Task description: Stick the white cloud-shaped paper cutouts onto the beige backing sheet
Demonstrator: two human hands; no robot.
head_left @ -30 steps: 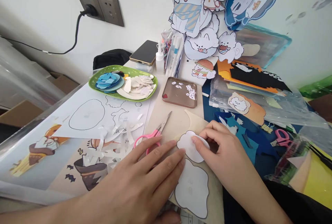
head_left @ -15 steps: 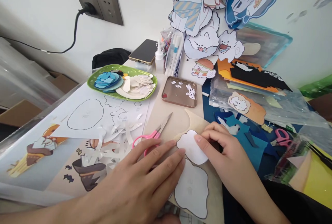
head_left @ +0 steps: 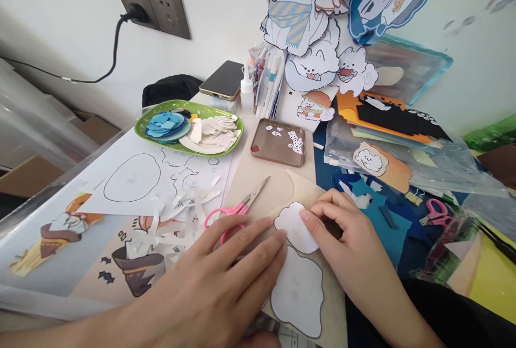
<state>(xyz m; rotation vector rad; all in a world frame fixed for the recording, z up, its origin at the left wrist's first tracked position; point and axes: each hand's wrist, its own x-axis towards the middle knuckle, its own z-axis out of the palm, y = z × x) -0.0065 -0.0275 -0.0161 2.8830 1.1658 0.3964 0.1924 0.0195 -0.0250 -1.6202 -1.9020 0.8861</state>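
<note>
A small white cloud-shaped paper cutout (head_left: 296,227) lies on a cream sheet (head_left: 308,185). My right hand (head_left: 342,229) pinches its right edge between thumb and fingers. Spread flat, my left hand (head_left: 226,272) has its fingertips at the cutout's left edge. Just below is a larger wavy white cutout (head_left: 298,294), partly beside my left fingers. Pink-handled scissors (head_left: 242,208) lie with blades apart beyond my left hand, their handles partly hidden by its fingers.
A green plate (head_left: 181,149) holds blue and white paper pieces. Behind the sheet sits a brown tray (head_left: 278,157) with small cutouts. White scraps (head_left: 197,205) lie at left; blue scraps (head_left: 382,224) and other pink scissors (head_left: 438,213) lie at right.
My right thumb has shifted slightly left on the small cutout. Otherwise the hands and papers stay nearly as they were, with a slight shift of the view.
</note>
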